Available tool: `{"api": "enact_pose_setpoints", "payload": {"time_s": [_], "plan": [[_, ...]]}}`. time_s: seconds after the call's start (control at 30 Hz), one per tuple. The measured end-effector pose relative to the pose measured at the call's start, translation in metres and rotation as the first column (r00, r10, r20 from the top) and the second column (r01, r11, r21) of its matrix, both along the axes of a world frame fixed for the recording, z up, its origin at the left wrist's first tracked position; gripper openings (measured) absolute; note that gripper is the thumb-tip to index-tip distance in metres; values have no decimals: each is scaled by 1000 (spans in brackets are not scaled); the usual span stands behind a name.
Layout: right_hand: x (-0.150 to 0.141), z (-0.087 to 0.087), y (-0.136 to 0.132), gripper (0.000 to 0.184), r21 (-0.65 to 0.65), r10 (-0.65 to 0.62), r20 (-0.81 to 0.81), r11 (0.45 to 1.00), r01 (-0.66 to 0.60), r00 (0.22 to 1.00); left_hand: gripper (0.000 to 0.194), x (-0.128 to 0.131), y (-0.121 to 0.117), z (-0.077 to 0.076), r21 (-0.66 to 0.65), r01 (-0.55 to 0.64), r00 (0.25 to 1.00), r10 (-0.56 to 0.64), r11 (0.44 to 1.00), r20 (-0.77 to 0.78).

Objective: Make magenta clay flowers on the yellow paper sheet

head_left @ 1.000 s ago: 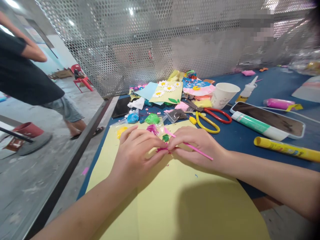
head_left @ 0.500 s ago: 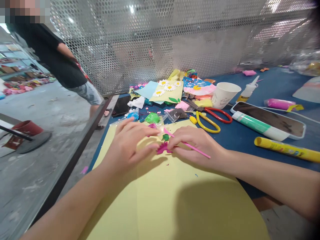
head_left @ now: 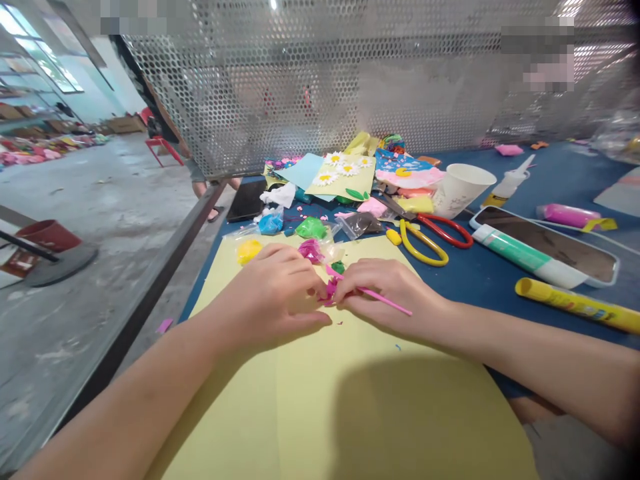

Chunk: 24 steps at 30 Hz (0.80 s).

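Observation:
Magenta clay petals (head_left: 330,291) lie on a pale yellow paper sheet (head_left: 300,393), between my two hands. The bent fingers of my left hand (head_left: 273,288) touch the petals' left side, with the thumb held apart below. My right hand (head_left: 387,288) is closed around a thin pink modelling tool (head_left: 385,301), its fingertips against the right side of the petals. Just behind sits a small dark green clay lump (head_left: 338,267). Beyond the left fingers are bagged magenta clay (head_left: 312,251), green clay (head_left: 311,227) and yellow clay (head_left: 249,251).
Scissors (head_left: 435,233) with red and yellow handles, a paper cup (head_left: 463,190), a phone (head_left: 565,243), a white-green tube (head_left: 530,255) and a yellow tube (head_left: 580,305) lie right. A daisy card (head_left: 345,175) lies behind. Perforated metal (head_left: 300,87) stands at the back; a person is partly behind it.
My left fingers have curled down onto the magenta petals, whose spread fan shape now looks bunched. The view has shifted slightly, uncovering the yellow clay. The person at left has moved behind the metal.

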State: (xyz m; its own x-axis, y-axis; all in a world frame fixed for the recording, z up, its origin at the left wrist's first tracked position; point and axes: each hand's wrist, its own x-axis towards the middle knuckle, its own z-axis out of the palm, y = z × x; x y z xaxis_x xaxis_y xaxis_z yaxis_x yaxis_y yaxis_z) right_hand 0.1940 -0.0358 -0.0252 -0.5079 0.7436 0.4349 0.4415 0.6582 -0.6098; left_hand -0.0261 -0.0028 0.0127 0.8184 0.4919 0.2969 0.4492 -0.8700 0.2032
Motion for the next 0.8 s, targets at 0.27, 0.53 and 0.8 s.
{"api": "enact_pose_setpoints", "payload": {"time_s": [0.27, 0.53, 0.8], "plan": [[-2, -1, 2, 10, -130, -40, -53, 991, 33, 998, 11, 5, -2, -7, 88, -5, 1000, 5, 996, -6], [-3, 2, 0, 14, -101, -67, -18, 993, 65, 998, 18, 4, -2, -6, 268, 18, 999, -6, 963, -46], [-2, 7, -1, 22, -157, -124, -19, 980, 119, 992, 20, 3, -3, -10, 350, 50, 995, -17, 936, -98]]}}
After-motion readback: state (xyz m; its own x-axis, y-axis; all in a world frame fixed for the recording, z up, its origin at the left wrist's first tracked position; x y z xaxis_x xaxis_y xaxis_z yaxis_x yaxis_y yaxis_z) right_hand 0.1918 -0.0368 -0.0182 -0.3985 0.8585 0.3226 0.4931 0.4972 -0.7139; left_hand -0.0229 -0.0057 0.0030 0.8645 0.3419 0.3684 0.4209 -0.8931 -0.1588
